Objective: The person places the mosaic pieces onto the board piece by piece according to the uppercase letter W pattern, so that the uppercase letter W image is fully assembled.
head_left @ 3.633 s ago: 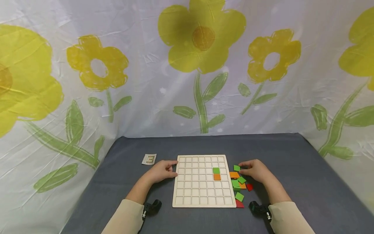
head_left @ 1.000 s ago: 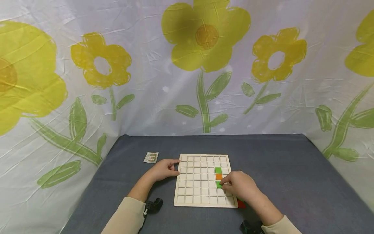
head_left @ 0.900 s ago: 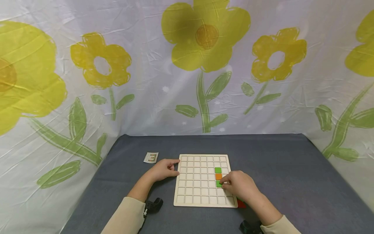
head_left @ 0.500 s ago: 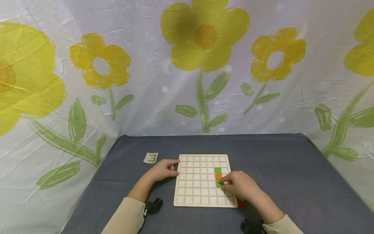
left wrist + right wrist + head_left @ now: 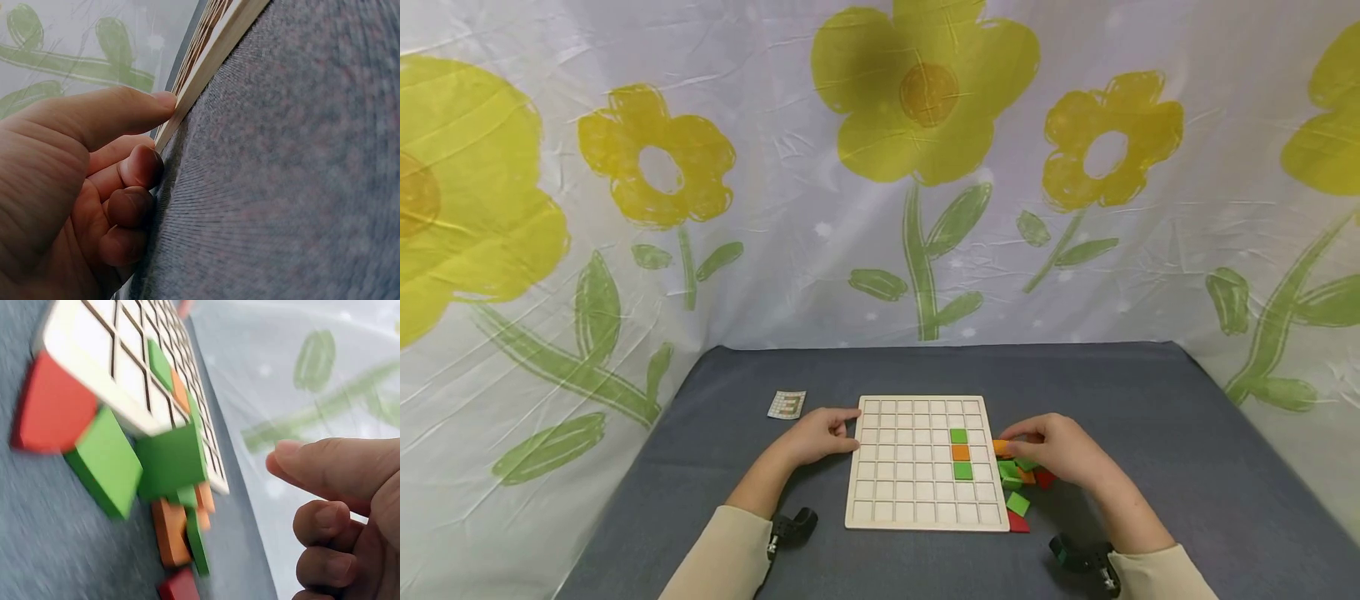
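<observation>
A pale wooden grid board (image 5: 904, 492) lies flat on the dark cloth. Three square tiles sit in one column of it: green (image 5: 958, 436), orange (image 5: 960, 452) and green (image 5: 963, 471). Index finger and thumb of my left hand (image 5: 815, 437) touch the board's left edge; in the left wrist view the other fingers are curled below. My right hand (image 5: 1058, 450) is over the loose tiles right of the board, fingertips at an orange tile (image 5: 1002, 448). The right wrist view shows its thumb (image 5: 294, 459) apart from the tiles; the index fingertip is hidden there.
Loose green tiles (image 5: 1018, 504) and red tiles (image 5: 1018, 522) lie along the board's right edge, some overlapping. A small card (image 5: 787, 405) printed with a coloured grid pattern lies beyond my left hand. A flowered curtain (image 5: 775, 275) hangs behind the table.
My right hand put a green tile below the orange one, let go of it, and moved right to the loose tiles. My left hand has stayed at the board's left edge.
</observation>
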`<state>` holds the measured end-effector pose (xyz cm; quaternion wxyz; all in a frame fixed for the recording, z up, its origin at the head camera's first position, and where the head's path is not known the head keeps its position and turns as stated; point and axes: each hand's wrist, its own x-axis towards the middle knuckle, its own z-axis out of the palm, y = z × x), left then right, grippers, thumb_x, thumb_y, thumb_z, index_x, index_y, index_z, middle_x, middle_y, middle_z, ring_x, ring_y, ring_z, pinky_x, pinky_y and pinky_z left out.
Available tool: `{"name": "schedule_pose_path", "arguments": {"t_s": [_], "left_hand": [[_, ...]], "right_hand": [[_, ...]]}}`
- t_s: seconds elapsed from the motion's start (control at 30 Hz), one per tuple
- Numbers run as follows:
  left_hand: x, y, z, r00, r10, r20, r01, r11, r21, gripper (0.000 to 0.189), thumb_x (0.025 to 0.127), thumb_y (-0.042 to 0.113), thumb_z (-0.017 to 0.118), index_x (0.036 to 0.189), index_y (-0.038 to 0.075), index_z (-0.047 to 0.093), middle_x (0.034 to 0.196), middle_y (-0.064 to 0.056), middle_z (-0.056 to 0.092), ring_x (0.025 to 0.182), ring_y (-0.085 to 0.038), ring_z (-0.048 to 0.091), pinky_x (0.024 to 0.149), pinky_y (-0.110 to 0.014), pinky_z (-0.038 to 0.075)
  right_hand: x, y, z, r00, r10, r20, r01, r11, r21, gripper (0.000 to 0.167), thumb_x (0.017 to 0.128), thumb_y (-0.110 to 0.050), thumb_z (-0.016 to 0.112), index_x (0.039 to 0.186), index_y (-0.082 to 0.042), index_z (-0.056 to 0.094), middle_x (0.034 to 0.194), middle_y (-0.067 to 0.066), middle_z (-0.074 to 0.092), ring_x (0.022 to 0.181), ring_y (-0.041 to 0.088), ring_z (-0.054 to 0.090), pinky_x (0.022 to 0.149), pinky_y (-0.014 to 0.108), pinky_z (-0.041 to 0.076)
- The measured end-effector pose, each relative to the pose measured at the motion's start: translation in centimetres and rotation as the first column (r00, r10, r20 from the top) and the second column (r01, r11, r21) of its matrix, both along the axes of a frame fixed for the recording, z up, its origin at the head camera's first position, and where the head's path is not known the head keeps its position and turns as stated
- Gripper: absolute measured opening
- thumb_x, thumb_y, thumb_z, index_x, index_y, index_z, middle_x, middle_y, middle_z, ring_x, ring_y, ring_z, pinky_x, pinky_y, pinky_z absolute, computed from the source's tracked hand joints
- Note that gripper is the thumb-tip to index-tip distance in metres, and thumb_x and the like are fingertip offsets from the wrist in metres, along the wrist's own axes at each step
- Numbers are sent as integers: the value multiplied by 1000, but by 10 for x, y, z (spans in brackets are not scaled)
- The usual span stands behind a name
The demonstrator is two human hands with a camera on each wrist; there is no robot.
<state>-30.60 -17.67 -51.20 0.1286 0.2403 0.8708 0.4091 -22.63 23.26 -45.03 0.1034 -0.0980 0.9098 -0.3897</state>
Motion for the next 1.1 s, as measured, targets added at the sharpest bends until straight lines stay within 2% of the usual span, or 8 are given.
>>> {"name": "schedule_pose_path", "arguments": {"t_s": [0.07, 0.2, 0.27, 0.5, 0.6, 0.87, 1.1], "left_hand": [[0, 0, 0, 1000, -3, -3, 3, 1000, -5, 62, 93, 13, 77, 148, -2, 53, 64, 4, 51, 53, -11, 40, 56, -29, 38], [0, 1, 1, 1000, -5, -1, 5, 1000, -9, 62, 93, 13, 77, 148, -3, 52, 64, 4, 52, 53, -10, 40, 56, -29, 38], [0, 1, 1, 1000, -5, -3, 5, 1000, -11, 62, 93, 13, 77, 148, -3, 52, 64, 4, 52, 53, -11, 40, 56, -29, 37], [-1, 0, -1, 1000, -9, 7, 9, 1000, 7, 63, 93, 13, 77, 148, -3, 52, 64, 3, 52, 53, -12, 40, 56, -29, 38], [-1, 0, -1, 1000, -12, 7, 12, 1000, 10, 62, 93, 13, 77, 148, -3, 52, 64, 3, 52, 53, -12, 41, 57, -30, 39], [-1, -2, 0, 1000, -17, -1, 17, 1000, 8, 62, 93, 13, 76, 148, -3, 52, 64, 4, 52, 54, -12, 41, 56, -29, 39], [-2, 0, -1, 1000, -21, -7, 21, 1000, 5, 61, 94, 13, 76, 148, -4, 53, 65, 4, 52, 54, -11, 41, 57, -29, 38]], "right_hand": [[-1, 8, 0, 1000, 3, 0, -3, 1000, 10, 25, 97, -19, 73, 117, -6, 77, 85, 3, 70, 65, 21, 54, 58, 36, 42], [-4, 24, -3, 1000, 18, -7, -18, 999, 47, 21, 94, -15, 75, 112, -5, 77, 70, 3, 55, 61, 20, 46, 59, 36, 39], [-4, 31, -4, 999, 31, 6, -32, 997, 65, 18, 91, -13, 77, 107, -4, 76, 70, 1, 53, 63, 19, 45, 60, 36, 41], [-2, 47, -8, 985, 74, 154, -86, 993, 77, 28, 79, -10, 87, 92, -2, 63, 70, 3, 52, 65, 19, 46, 62, 36, 36], [-2, 48, -11, 981, 74, 181, -92, 992, 90, 32, 76, -10, 89, 89, -3, 60, 71, 3, 50, 65, 18, 45, 61, 34, 35], [-3, 46, -17, 984, 108, 142, -120, 990, 73, 30, 74, -8, 87, 84, -5, 59, 69, 0, 48, 62, 16, 43, 58, 32, 33], [-7, 49, -22, 985, 145, 97, -150, 987, 53, 26, 74, -1, 83, 92, -5, 63, 69, 0, 49, 63, 18, 45, 58, 33, 35]]}}
